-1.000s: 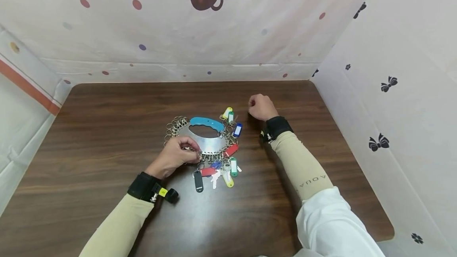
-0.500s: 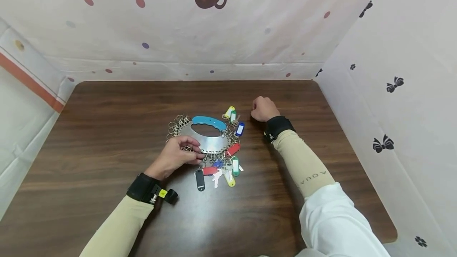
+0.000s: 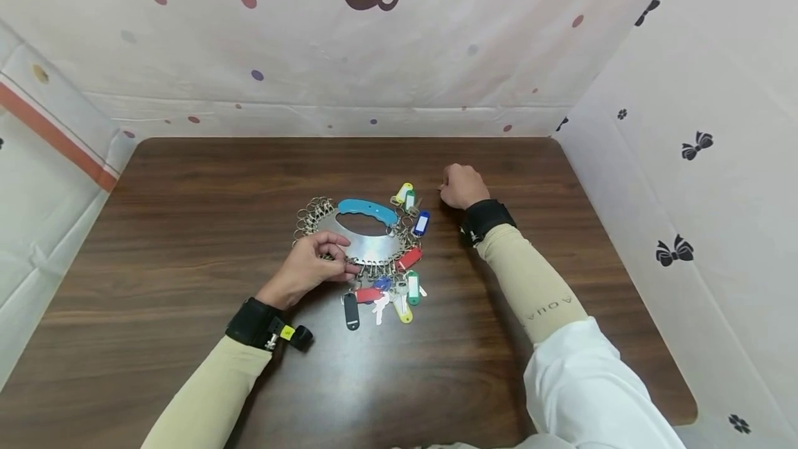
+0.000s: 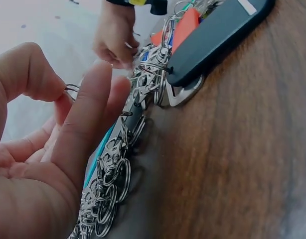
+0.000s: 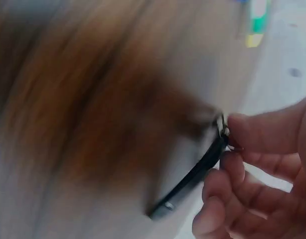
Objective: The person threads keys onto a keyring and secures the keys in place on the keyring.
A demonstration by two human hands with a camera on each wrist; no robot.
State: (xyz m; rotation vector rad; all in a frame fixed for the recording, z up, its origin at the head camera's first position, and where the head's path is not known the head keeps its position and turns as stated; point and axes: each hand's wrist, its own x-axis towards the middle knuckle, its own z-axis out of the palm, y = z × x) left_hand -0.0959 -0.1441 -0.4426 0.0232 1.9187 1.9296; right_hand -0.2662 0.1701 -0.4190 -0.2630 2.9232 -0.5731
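A metal key holder (image 3: 372, 249) with a blue handle (image 3: 368, 210) lies on the table, its edge lined with clips and split rings. At its near-left edge, my left hand (image 3: 313, 262) pinches a small split ring (image 4: 72, 88) between thumb and index finger, the other fingers extended over the clips (image 4: 110, 169). Beyond the holder, to the right, my right hand (image 3: 464, 187) pinches the ring (image 5: 221, 127) of a black key tag (image 5: 190, 172). In the right wrist view that tag hangs below the fingertips. A second black tag (image 3: 352, 312) lies by the holder's near edge.
Colored tags hang around the holder's right and near sides: red (image 3: 409, 258), blue (image 3: 421, 224), green (image 3: 413, 288) and yellow (image 3: 402, 310), with silver keys (image 3: 380, 307) among them. The brown table (image 3: 187, 227) meets patterned white cloth (image 3: 280, 54) behind and at both sides.
My left hand's fingers have spread a little apart near the clips, the hand staying at the same edge. The right hand stays nearly in place; the head view has shifted slightly.
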